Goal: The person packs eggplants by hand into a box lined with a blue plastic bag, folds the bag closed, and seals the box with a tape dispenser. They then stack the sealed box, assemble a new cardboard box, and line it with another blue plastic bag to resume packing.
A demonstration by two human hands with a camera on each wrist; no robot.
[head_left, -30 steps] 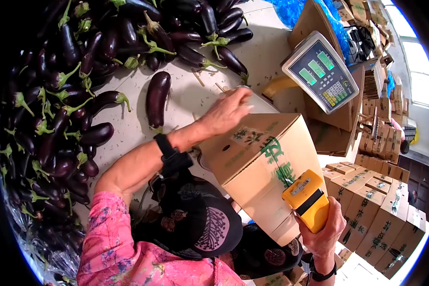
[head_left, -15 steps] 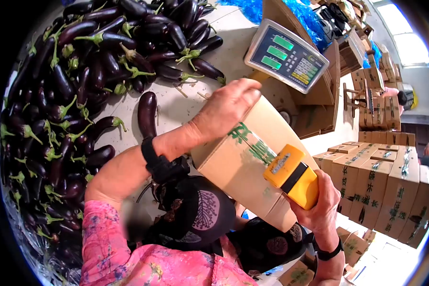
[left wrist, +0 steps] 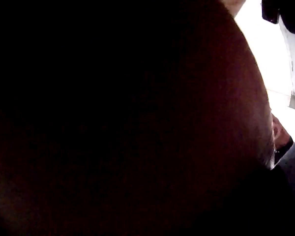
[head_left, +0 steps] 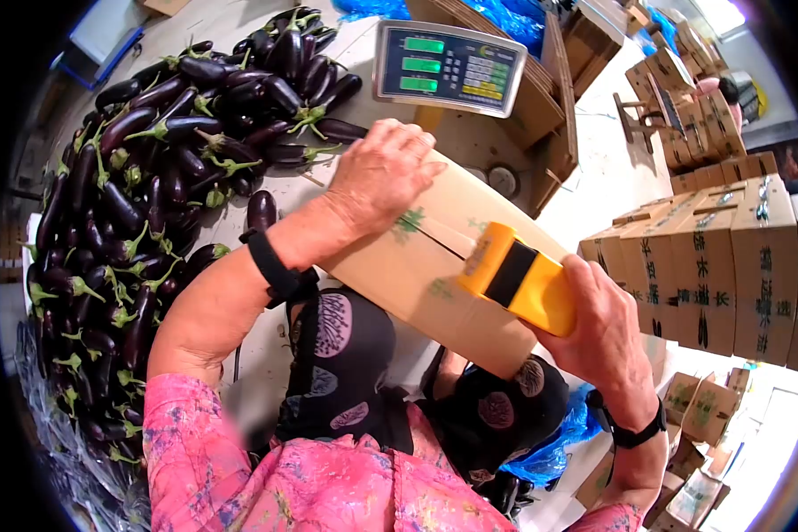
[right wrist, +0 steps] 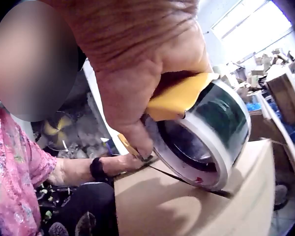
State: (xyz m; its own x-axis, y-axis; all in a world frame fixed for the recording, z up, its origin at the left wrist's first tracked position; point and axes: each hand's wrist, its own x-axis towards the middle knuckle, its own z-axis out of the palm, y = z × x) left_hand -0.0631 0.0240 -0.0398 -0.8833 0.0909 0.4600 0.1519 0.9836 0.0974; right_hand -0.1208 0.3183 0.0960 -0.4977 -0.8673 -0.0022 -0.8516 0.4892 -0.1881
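Observation:
A cardboard carton point(head_left: 390, 284) with green print lies tilted across the person's lap in the head view. The left hand point(head_left: 383, 173) holds its far left end, the fingers bent at the edge. A yellow tape dispenser point(head_left: 545, 301) is gripped by the right hand point(head_left: 601, 324), its front low over the seam between the flaps. From the right wrist, a wide tape roll point(right wrist: 226, 115) with a green outer face shows in the dispenser, close over the carton's top. The left wrist view is mostly dark and hides the left fingers.
Many eggplants point(head_left: 182, 133) are heaped on the left of the pale surface. A digital scale display point(head_left: 452, 66) stands beyond the carton, beside upright cardboard pieces point(head_left: 541, 97). Stacked printed cartons point(head_left: 705, 275) rise on the right; blue plastic point(head_left: 563, 434) lies near the right leg.
The left hand has come down from above the carton onto its far end. The right hand keeps its grip on the dispenser along the seam. The carton looks flatter as the head view shifts.

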